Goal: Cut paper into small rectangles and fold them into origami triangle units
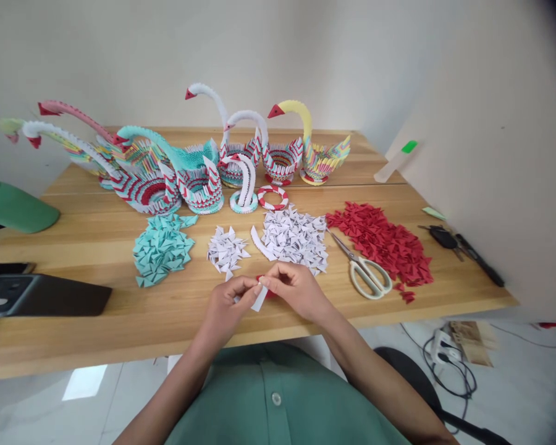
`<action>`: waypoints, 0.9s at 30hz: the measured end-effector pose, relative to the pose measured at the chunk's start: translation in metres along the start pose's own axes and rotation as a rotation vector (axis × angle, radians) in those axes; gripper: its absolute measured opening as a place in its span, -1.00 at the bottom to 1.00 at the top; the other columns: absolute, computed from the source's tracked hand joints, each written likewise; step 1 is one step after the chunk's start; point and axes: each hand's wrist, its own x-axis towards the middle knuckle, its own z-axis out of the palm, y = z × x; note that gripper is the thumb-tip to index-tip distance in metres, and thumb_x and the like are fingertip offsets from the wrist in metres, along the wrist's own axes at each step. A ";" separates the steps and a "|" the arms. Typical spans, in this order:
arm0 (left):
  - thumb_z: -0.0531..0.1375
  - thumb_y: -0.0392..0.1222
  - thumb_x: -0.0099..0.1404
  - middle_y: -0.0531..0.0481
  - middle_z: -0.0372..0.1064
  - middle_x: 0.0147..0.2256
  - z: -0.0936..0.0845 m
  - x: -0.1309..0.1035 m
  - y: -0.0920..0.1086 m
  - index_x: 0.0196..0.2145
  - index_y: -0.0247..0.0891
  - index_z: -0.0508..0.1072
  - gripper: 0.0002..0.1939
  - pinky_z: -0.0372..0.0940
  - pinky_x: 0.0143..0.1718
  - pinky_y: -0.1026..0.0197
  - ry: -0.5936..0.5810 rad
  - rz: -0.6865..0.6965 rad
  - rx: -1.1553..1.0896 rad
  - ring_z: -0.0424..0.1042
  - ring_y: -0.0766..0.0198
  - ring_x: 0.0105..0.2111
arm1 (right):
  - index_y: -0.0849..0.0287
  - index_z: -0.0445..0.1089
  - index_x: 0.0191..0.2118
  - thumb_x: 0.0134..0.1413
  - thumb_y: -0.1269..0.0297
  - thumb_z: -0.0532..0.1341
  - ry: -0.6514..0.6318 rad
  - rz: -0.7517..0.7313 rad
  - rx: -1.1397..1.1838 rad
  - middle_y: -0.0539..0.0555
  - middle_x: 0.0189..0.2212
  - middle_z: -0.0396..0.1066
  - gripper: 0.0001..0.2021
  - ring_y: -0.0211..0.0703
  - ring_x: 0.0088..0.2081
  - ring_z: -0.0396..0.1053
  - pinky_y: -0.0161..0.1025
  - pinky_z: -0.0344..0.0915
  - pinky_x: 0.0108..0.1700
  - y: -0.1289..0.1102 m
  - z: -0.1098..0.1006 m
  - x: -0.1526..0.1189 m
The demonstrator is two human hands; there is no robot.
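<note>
Near the table's front edge, my left hand and my right hand meet, fingertips pinched together on a small white paper strip. The strip's lower end hangs between them; its upper end is covered by my fingers. Something red shows partly behind my right hand, too covered to make out. Just beyond my hands lie a small pile of folded white paper triangles, a curved row of joined white pieces and a larger white pile.
A turquoise pile lies left, a red pile right, with scissors beside it. Several paper swans and a red-white ring stand behind. A phone, green bottle and keys flank the table.
</note>
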 end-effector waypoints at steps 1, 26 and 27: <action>0.23 -0.07 0.18 0.06 0.34 -0.55 0.000 0.000 0.000 -0.49 -0.28 0.50 -0.77 0.14 -0.46 0.30 0.006 0.010 0.009 0.24 0.33 -0.53 | 0.19 0.36 -0.53 0.09 0.18 0.24 0.000 0.003 -0.002 -0.05 -0.58 0.34 -0.75 -0.31 -0.52 0.20 -0.35 0.12 -0.47 0.000 0.000 0.000; 0.29 -0.10 0.14 0.13 0.16 -0.64 -0.003 0.003 -0.002 -0.61 -0.28 0.43 -0.73 0.06 -0.48 0.32 0.180 -0.027 -0.272 0.13 0.38 -0.55 | 0.12 0.41 -0.31 0.26 0.31 0.13 0.207 -0.341 -0.231 0.00 -0.43 0.46 -0.86 -0.19 -0.37 0.39 -0.27 0.29 -0.29 0.008 -0.009 0.000; 0.29 -0.09 0.14 0.13 0.15 -0.65 -0.004 0.004 -0.002 -0.60 -0.29 0.44 -0.73 0.06 -0.48 0.32 0.183 -0.040 -0.299 0.12 0.38 -0.55 | 0.11 0.43 -0.23 0.27 0.35 0.13 0.194 -0.441 -0.271 0.03 -0.37 0.49 -0.88 -0.17 -0.32 0.42 -0.24 0.32 -0.24 0.011 -0.007 -0.002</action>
